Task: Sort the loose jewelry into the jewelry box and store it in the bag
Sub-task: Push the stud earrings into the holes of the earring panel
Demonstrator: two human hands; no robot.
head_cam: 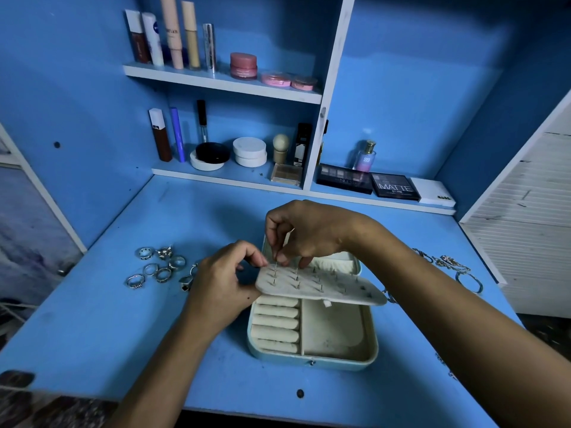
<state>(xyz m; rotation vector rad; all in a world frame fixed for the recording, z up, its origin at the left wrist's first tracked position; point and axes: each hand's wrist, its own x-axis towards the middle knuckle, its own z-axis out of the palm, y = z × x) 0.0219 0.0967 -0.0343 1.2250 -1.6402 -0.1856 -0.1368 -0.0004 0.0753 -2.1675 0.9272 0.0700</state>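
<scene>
Where the grips are meeting: both hands are working at the left end of the panel [321, 287], a cream earring flap lying across the open box [312, 332].
Right hand [304, 234]: its grip is narrow, thumb and forefinger pinching a thin earring post [275, 266] that is standing upright on the panel's near-left corner.
Left hand [227, 281]: its grip is pinching the panel's left edge, fingertips curling over the top and palm sitting beside the box.
Panel: it is lying tilted over the box's middle, studded with many small posts; I cannot tell how many.
Box: it is sitting open on the worktop [123, 335], just in front of the person, its lid half hiding behind the hands.
Box inside: five ring rolls [276, 324] are filling the left compartment; one square tray [335, 329] is sitting to the right of them.
Rings [157, 267]: about eight silver ones are lying loose on the worktop, left of the left hand and apart from the box.
Chains [448, 264]: a tangle of chains and bracelets is lying to the right, beyond the right forearm; the count is unclear.
Worktop: it is blue, scuffed, with two dark holes showing.
Room: blue walls are surrounding a white-edged shelf unit [222, 83] with two shelves, both carrying cosmetics.
Palettes [370, 182]: three are lying flat on the right ledge, one perfume bottle [365, 156] standing behind them.
</scene>
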